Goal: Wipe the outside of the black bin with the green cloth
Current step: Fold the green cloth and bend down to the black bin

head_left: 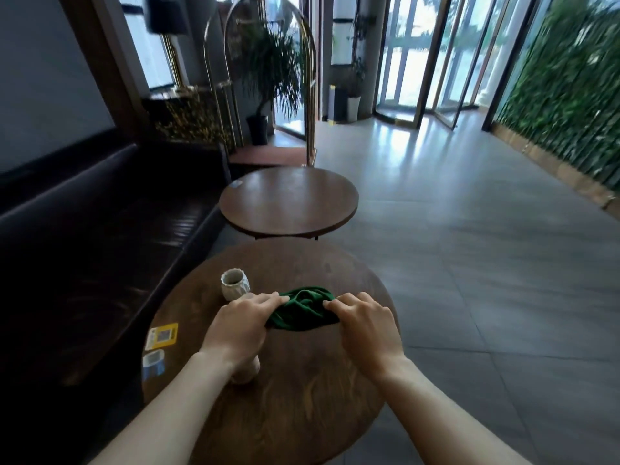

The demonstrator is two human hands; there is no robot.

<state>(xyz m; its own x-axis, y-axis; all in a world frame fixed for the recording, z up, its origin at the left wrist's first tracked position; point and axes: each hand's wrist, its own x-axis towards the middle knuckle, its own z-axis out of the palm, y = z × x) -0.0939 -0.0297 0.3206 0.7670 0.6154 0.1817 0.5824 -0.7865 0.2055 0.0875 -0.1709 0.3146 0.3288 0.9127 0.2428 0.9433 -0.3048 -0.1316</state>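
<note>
Two hands pinched the green cloth [303, 308] where it lay bunched on the round bench [302, 397]: the left hand [240, 325] gripped its left edge, the right hand [364, 325] its right. Lifted carelessly, it might have caught the white cup [235, 284] just beside it. No black bin was clearly identifiable.

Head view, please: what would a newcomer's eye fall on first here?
The green cloth, bunched on the near round table, with the left hand and right hand gripping its two ends. Next, the white ribbed cup just left of it, and a second round table beyond.
</note>
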